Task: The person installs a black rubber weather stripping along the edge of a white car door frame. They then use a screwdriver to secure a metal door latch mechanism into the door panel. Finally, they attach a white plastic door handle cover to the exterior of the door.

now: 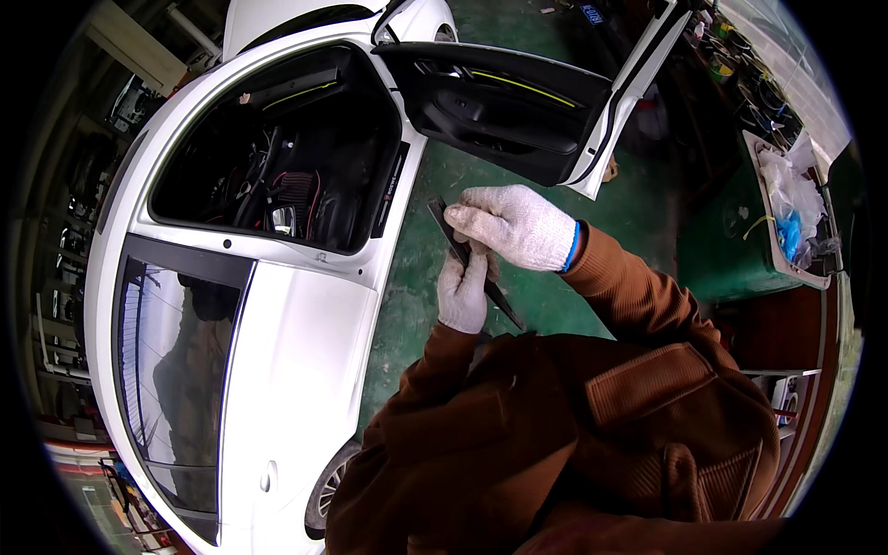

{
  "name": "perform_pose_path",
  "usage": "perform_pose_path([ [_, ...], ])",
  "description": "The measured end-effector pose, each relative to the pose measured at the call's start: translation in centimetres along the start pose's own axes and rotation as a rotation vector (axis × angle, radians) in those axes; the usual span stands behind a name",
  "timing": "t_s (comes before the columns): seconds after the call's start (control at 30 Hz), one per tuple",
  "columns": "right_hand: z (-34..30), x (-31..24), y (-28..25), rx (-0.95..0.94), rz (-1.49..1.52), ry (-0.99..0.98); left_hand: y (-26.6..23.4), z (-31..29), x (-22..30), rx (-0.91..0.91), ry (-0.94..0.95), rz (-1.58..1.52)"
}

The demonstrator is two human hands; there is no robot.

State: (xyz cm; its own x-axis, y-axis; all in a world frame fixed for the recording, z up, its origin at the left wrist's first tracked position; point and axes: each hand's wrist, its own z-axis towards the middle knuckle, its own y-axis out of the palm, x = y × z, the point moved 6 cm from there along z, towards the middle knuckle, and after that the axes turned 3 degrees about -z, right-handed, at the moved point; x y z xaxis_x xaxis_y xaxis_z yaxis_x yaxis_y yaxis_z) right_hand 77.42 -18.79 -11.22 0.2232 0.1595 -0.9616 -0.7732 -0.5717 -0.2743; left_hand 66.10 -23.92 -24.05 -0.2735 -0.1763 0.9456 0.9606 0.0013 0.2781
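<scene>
A long, thin dark strip point(501, 302) slants in front of my chest, its exact kind unclear. My left hand point(461, 294), in a white knit glove, is closed around its middle from below. My right hand point(518, 225), gloved in white with a blue cuff, is closed at the upper part, thumb and fingers against the strip. The fingertips of both hands meet there, so part of the strip is hidden. Beyond my hands stands a white car point(310, 310) with its front door point(499, 116) wide open.
The open doorway shows dark seats point(347, 190) inside. To the right is a green bin point(740, 236) with plastic bags point(788, 199) on top. Cans and clutter point(726, 60) line the far right. Green floor point(638, 217) lies between car and bin.
</scene>
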Motion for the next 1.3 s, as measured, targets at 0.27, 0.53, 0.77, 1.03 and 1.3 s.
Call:
perform_pose_path([
  [0.27, -1.2, 4.4, 1.8, -0.165, 0.274, 0.14, -0.3, -2.7, -2.8, -0.079, -0.149, 0.054],
  [0.53, -1.7, 5.3, -0.7, 0.032, -0.17, -0.047, -1.5, -1.4, -7.1, -0.174, -0.309, -0.043],
  [0.77, -1.3, 3.3, -3.0, 0.436, -0.687, -0.553, -1.3, 2.2, -7.5, -0.215, -0.39, -0.04],
  [1.03, -3.2, 7.2, -4.1, 0.516, 0.002, 0.041, 1.2, 4.4, -8.4, -0.322, -0.322, 0.037],
  [1.3, -7.3, 9.5, -7.0, 0.638, 0.13, 0.03, 5.6, 4.9, -11.0, -0.52, -0.33, 0.139],
])
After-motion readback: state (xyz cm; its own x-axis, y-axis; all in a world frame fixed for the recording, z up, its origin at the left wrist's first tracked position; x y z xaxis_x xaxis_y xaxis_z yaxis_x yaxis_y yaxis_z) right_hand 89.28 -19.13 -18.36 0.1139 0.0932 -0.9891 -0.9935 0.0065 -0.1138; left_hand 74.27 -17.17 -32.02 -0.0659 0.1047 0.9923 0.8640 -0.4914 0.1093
